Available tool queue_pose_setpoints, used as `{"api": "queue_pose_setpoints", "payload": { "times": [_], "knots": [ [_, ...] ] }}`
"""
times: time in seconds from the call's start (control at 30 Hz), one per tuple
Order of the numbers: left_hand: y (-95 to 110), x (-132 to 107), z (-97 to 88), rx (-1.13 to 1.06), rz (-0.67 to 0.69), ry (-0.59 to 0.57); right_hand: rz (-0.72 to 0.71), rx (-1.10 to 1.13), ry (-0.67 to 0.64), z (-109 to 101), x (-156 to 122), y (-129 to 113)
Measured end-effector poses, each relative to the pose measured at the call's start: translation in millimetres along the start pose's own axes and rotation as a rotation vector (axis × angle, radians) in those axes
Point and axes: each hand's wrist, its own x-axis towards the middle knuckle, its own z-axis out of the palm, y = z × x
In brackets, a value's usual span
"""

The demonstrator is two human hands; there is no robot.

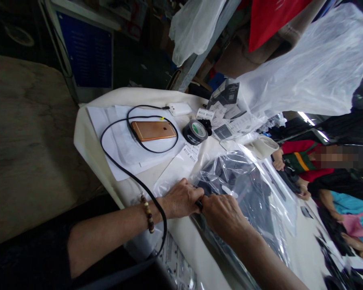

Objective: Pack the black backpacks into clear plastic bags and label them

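Two hands, the left hand (181, 199) wearing a bracelet of rounded beads (148, 214) and the right hand (224, 213) bare-wristed, press together, clamped on a small dark piece (199, 204) at the edge of a glossy, crinkled clear plastic bag (245, 201) on the cream bench (86, 129). Past the left hand lie smooth white paper sheets (115, 147), a slim gold smartphone (155, 131) with rounded corners, a looping black cable (133, 176) and a ring-shaped roll of black tape (194, 133). Curled fingers (196, 193) hide most of the small dark piece, glare blurs the bag's flat, dark contents (251, 189), and the right forearm (260, 249) is cut off by the lower edge.
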Motion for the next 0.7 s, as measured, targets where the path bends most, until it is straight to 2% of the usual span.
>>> {"api": "queue_pose_setpoints", "payload": {
  "times": [0.2,0.43,0.6,0.7],
  "knots": [
    [-2,2,3.2,0.058,0.021,-0.053,0.032,0.027,-0.021,-7,-2,-3],
    [-3,3,6.8,0.041,0.029,-0.044,0.059,0.024,-0.038,-11,0,-3],
    [-3,2,9.5,0.036,0.035,-0.038,0.041,-0.023,0.012,-15,-3,-3],
    [-4,2,10.8,0.047,0.046,-0.038,-0.002,-0.056,0.124,-10,-5,-1]
  ]
}}
